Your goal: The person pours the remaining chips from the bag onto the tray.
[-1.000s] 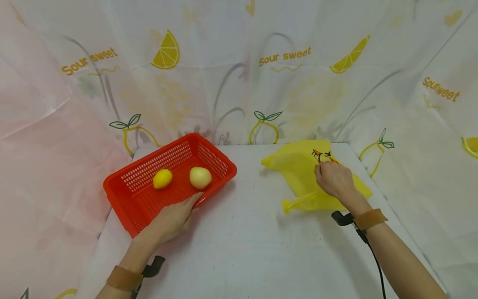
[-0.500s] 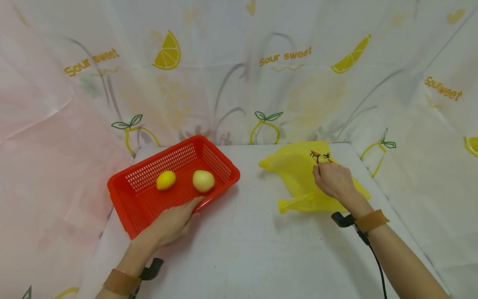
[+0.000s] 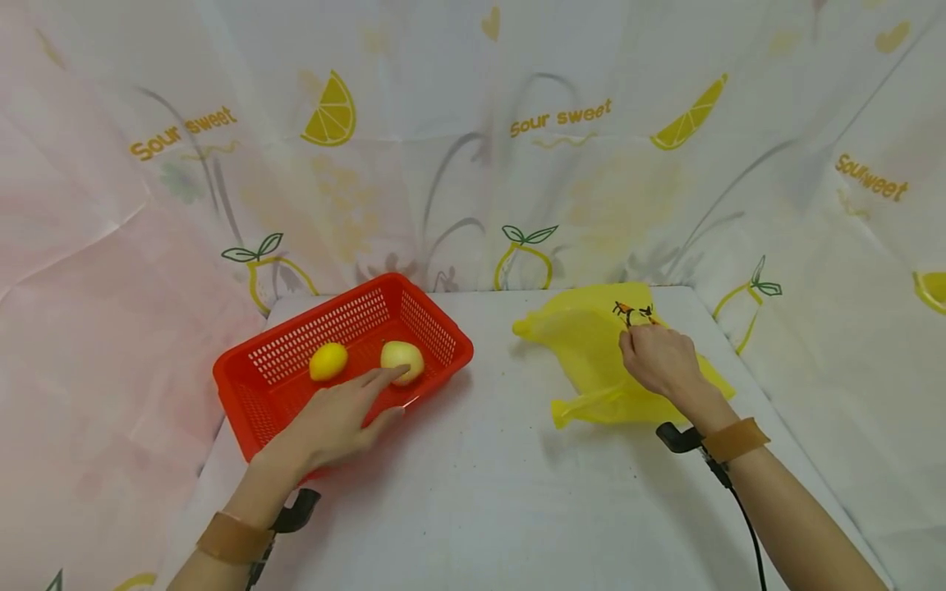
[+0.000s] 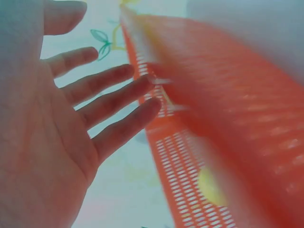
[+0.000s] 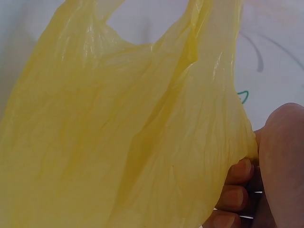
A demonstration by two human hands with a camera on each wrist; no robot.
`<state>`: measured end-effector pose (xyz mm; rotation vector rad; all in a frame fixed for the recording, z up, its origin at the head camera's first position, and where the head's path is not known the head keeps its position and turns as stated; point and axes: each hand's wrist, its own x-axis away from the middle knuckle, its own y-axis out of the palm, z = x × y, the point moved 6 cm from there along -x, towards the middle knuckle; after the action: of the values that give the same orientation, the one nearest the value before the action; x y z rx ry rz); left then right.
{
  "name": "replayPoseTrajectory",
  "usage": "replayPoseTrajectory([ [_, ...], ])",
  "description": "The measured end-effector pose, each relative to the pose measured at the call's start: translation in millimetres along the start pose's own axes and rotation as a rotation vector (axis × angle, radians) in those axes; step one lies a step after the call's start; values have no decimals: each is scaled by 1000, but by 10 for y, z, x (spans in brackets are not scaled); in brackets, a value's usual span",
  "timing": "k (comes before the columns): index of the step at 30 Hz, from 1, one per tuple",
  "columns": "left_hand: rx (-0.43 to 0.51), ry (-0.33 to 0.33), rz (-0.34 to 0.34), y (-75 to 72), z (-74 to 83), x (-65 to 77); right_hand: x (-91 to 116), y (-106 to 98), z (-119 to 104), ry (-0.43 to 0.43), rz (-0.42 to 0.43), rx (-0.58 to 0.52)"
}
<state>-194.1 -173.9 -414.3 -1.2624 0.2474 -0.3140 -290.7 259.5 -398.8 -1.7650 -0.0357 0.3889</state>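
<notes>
My left hand (image 3: 332,423) hovers over the front rim of a red plastic basket (image 3: 452,366), its fingers stretched toward a pale round pear (image 3: 397,355). In the left wrist view the fingers of that hand are spread and hold nothing; the basket's wall is blurred beside them. Left of the pear, a yellow lemon (image 3: 328,361) lies on the basket floor. On the right, my right hand (image 3: 661,361) pinches a yellow plastic bag (image 3: 584,345) near its printed part. Seen from the right wrist, the bag (image 5: 109,137) hangs creased, with thumb and curled fingers at its edge.
The basket and bag sit on a white-covered table (image 3: 488,492). Behind it rises a white curtain (image 3: 443,180) printed with lemons and lettering. Each wrist wears a brown strap with a small black camera, and a black cable (image 3: 750,521) trails from the right one.
My left hand has come off the basket's front rim and its fingers have opened out over it near the pear. My right hand still grips the bag, nearly unmoved.
</notes>
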Motion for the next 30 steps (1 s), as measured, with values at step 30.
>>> replayPoseTrajectory([
  [30,-63,85,-200,-263,-389,-827,-1,-65,39,2,32,14],
])
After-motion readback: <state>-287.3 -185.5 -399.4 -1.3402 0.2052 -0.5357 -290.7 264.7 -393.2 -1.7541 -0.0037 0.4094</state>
